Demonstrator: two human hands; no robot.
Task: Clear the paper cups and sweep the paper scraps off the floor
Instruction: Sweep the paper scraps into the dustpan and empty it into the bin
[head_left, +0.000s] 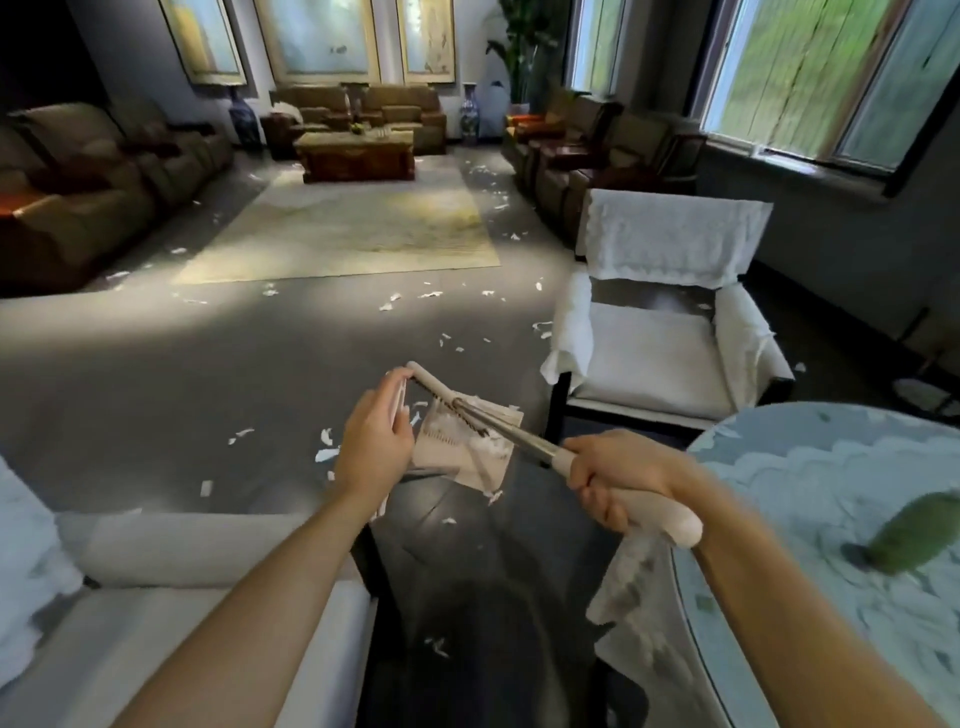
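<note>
My right hand grips the cream end of a broom handle, whose metal shaft runs down and left to the floor. My left hand holds the slim white handle of a beige dustpan, which sits low on the dark floor between my hands with white scraps in it. Torn white paper scraps lie scattered over the grey floor, some close by my left hand, some along the rug's edges. I see no paper cup.
A white-covered armchair stands just right of the dustpan. At my right is a round table with a blurred green object. A pale sofa is at my left. A rug, a coffee table and brown sofas lie farther back.
</note>
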